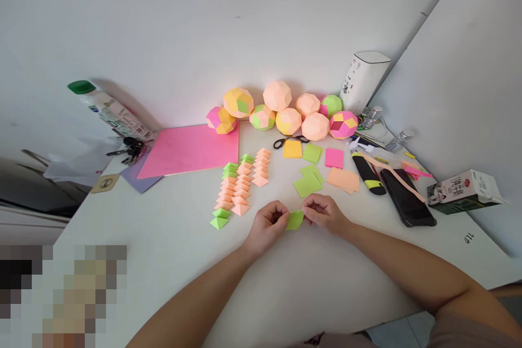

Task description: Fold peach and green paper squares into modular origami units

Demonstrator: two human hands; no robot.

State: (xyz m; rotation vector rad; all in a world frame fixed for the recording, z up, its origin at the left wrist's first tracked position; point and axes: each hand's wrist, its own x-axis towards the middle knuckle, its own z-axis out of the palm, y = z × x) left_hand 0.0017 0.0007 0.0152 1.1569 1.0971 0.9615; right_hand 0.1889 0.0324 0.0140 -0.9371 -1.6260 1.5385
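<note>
A small green paper sheet (295, 221) is held between both hands above the white table. My left hand (269, 224) pinches its left edge, thumb over the paper. At the upper right corner, the fingertips of my right hand (324, 213) are closed on the same sheet. Just beyond lie loose green paper squares (309, 184) and a stack of peach paper (343, 179). Yellow paper (292, 149), more green paper (312, 153) and pink paper (334, 157) sit farther back. To the left, folded peach and green paper pieces (240, 187) stand in three rows.
Several faceted paper balls (277, 96) line the wall, with black-handled scissors (279, 143) before them. A pink board (191, 149) lies at left near a green-capped bottle (118, 114). On the right are a utility knife (367, 174), a phone (408, 198) and a carton (463, 190).
</note>
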